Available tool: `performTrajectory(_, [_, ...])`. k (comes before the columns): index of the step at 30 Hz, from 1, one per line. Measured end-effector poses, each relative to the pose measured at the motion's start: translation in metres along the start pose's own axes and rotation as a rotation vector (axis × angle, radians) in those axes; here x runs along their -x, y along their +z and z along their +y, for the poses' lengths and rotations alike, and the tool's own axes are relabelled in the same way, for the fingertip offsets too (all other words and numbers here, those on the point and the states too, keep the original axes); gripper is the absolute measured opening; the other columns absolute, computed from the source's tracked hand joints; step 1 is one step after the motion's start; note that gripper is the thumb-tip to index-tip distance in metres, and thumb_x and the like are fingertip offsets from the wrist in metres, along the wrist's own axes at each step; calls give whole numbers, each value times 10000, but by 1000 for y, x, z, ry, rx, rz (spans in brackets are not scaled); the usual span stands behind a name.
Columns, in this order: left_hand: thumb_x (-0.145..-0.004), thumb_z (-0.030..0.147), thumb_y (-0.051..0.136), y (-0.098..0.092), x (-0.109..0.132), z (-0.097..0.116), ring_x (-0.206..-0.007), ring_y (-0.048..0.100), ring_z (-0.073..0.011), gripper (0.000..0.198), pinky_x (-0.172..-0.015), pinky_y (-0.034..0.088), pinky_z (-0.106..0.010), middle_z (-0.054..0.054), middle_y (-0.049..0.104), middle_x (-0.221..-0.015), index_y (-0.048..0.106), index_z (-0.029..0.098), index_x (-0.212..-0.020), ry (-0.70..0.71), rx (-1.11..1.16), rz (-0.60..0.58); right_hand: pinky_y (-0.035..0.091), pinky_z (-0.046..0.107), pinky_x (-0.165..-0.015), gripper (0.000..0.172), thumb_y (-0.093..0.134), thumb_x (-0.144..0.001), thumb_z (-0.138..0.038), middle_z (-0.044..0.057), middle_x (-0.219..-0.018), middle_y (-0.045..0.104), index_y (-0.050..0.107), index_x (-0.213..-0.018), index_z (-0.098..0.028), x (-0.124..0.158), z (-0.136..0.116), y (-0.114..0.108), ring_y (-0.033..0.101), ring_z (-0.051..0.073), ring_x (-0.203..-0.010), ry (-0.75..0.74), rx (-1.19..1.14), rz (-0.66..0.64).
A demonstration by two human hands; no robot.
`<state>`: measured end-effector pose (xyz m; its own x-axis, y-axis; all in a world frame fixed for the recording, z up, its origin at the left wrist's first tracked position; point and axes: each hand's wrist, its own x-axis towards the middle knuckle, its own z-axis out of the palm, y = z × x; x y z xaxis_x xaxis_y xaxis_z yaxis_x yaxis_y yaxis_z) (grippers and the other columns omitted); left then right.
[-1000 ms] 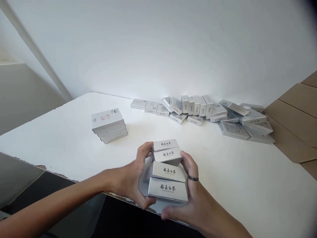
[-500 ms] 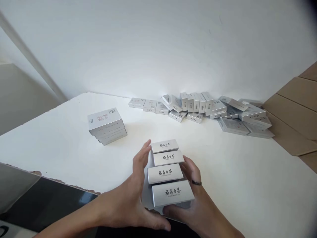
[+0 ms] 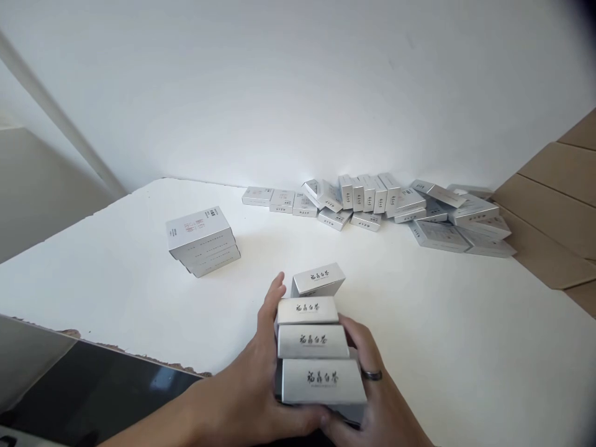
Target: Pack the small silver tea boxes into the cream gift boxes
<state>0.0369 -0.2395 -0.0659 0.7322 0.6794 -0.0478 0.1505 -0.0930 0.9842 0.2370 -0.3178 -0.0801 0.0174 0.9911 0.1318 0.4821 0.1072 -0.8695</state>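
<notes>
Three silver tea boxes point(image 3: 313, 342) with black lettering stand on edge in a row, squeezed between my two hands near the table's front edge. My left hand point(image 3: 254, 379) is closed along their left side, its thumb across the near face. On the right side my right hand point(image 3: 372, 379), with a dark ring on one finger, grips the same boxes; its thumb tip meets the left thumb. Just beyond them a fourth tea box point(image 3: 319, 279) stands on the table, turned slightly and apart from my fingers.
To the left sits a stack of silver boxes point(image 3: 200, 233) lying flat. Many more silver boxes point(image 3: 370, 194) lie or stand loosely along the wall at the back. Brown cardboard point(image 3: 554, 205) rises at the right. The white table point(image 3: 130, 279) has a chipped front edge.
My hands have closed on the nearer three boxes and drawn them slightly toward me. The farthest box has separated from the row and turned a little.
</notes>
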Motion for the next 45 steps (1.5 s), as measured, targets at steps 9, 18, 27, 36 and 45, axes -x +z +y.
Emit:
performTrajectory(9, [-766, 385, 800, 27, 26, -41, -1485, -196, -464, 1153, -1232, 22, -663, 58, -171, -1652, -35, 422, -1560, 208, -59, 304, 522, 476, -997, 684, 758, -773, -240, 105, -1366, 474, 441, -1367, -361, 25, 0, 0, 548, 327, -1234, -31, 72, -36])
performTrajectory(18, [-669, 403, 903, 2, -14, -2, -1530, -101, -374, 1454, -1245, 23, -604, -112, -48, -1663, -292, 362, -1495, 179, -184, 65, 335, 565, -1167, 917, 841, -715, -453, 45, -1637, -167, 281, -1435, -362, -22, 8, -58, 3, 350, -1537, 38, 164, -320])
performTrajectory(27, [-656, 346, 896, -22, -69, 18, -1366, 411, -351, 1265, -1174, 262, -532, -196, 442, -1408, -53, 225, -1484, 146, 54, -118, 512, 467, -1008, 1364, 853, -659, -178, 111, -1416, 508, -198, -1518, -314, -98, -1, -69, 562, 243, -1287, 75, -217, -602])
performTrajectory(36, [-506, 292, 970, -35, -50, 9, -1496, 131, -440, 1567, -1194, 154, -635, -206, 158, -1597, -218, 299, -1527, 139, -123, -86, 342, 559, -1139, 1568, 945, -583, -342, 164, -1618, 213, -350, -1466, -378, -64, 5, -60, 335, 306, -1460, 65, -182, -486])
performTrajectory(45, [-447, 426, 975, -26, -72, -8, -1484, -11, -496, 1646, -1183, 196, -652, -219, -146, -1586, -301, 299, -1479, 231, -274, -190, 20, 612, -1216, 1620, 944, -547, -292, 120, -1638, 199, -409, -1435, -357, -84, 15, -46, 177, 386, -1504, -19, -59, -577])
